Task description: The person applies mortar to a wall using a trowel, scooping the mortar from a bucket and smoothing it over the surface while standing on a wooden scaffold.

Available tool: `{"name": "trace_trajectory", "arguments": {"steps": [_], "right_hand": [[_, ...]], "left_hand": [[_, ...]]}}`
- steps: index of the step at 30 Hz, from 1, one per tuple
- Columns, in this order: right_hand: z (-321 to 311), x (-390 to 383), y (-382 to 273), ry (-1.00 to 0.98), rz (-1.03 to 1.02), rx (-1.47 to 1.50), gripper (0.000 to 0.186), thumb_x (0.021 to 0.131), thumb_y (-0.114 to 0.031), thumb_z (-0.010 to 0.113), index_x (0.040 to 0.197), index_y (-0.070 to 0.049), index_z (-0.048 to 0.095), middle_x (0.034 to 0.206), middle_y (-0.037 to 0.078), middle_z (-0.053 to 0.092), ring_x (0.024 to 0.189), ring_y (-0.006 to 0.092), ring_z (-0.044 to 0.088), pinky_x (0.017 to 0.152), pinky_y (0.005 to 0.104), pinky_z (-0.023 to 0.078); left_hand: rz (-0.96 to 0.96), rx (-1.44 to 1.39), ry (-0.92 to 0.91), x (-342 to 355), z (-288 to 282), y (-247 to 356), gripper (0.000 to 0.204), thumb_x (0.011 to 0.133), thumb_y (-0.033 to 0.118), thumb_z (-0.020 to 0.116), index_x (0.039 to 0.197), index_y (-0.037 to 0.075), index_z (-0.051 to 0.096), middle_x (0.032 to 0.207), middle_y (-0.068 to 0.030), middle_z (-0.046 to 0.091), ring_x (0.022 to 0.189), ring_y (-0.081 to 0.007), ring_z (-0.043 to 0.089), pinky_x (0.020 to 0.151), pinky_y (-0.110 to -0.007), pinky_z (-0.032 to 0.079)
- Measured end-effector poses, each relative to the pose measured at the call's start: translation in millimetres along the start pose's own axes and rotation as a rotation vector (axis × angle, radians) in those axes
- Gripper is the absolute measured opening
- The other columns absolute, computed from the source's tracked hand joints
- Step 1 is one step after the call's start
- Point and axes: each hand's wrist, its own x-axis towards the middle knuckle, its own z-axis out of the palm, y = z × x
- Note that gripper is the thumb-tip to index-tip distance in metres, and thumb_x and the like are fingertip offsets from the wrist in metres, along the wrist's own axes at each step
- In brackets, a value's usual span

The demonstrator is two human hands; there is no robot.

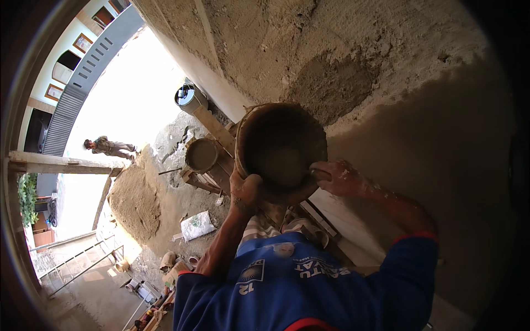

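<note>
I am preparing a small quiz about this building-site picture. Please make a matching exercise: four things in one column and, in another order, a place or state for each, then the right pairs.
Things:
1. round mud-caked brown bucket
2. patch of darker wet grey plaster
3. pile of brown sand
4. white printed sack

Places or states:
A. lying on the ground below, right of the sand
B. held up by left hand and right hand
C. on the rough wall above the bucket
D. heaped on the ground, below a standing person

Pairs: 1-B, 2-C, 3-D, 4-A
</note>
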Motion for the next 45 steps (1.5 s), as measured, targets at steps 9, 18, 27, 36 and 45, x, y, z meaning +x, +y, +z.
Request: {"name": "trace_trajectory", "arguments": {"steps": [9, 18, 27, 36, 45], "right_hand": [[-112, -4, -87, -0.01, -0.075, 0.064, 0.045, 0.081, -0.017, 0.069, 0.123, -0.004, 0.055, 0.102, 0.021, 0.066, 0.093, 0.0358, 0.066, 0.083, 0.0418, 0.051], [-196, 18, 53, 0.659, 0.196, -0.271, 0.048, 0.088, -0.022, 0.066, 0.128, 0.001, 0.056, 0.107, 0.015, 0.067, 0.089, 0.0211, 0.065, 0.08, 0.0343, 0.053], [-131, -18, -28, 0.111, 0.135, -0.526, 0.046, 0.086, -0.016, 0.061, 0.131, -0.009, 0.054, 0.114, 0.016, 0.06, 0.107, 0.0292, 0.06, 0.089, 0.0377, 0.051], [15, 4, 33, 0.107, -0.005, -0.809, 0.048, 0.081, -0.023, 0.064, 0.127, -0.014, 0.055, 0.106, 0.015, 0.06, 0.097, 0.0316, 0.061, 0.08, 0.0448, 0.053], [57, -9, 59, 0.165, -0.398, -0.32, 0.044, 0.083, -0.02, 0.06, 0.125, -0.008, 0.059, 0.125, 0.013, 0.059, 0.106, 0.0307, 0.06, 0.089, 0.0436, 0.05]], "left_hand": [[0.018, 0.017, 0.115, 4, -50, -3, 0.042, 0.069, 0.001, 0.054, 0.111, -0.002, 0.058, 0.093, -0.0116, 0.067, 0.081, -0.023, 0.067, 0.069, -0.033, 0.055], [-0.029, 0.031, 0.109, 1, -42, -12, 0.049, 0.068, 0.0, 0.053, 0.117, -0.002, 0.057, 0.096, -0.0086, 0.065, 0.083, -0.0203, 0.064, 0.071, -0.031, 0.054], [-0.093, 0.102, 0.101, -5, -32, -7, 0.049, 0.069, 0.002, 0.055, 0.117, -0.002, 0.058, 0.097, -0.0091, 0.066, 0.083, -0.0198, 0.065, 0.074, -0.032, 0.054], [0.153, 0.203, -0.101, 13, -4, -16, 0.056, 0.07, 0.004, 0.052, 0.125, -0.002, 0.054, 0.108, -0.0116, 0.065, 0.093, -0.0202, 0.064, 0.08, -0.032, 0.054], [0.179, 0.161, -0.168, 15, 5, -21, 0.063, 0.068, 0.008, 0.053, 0.13, -0.004, 0.049, 0.113, -0.0148, 0.064, 0.103, -0.0242, 0.061, 0.092, -0.035, 0.049]]}}
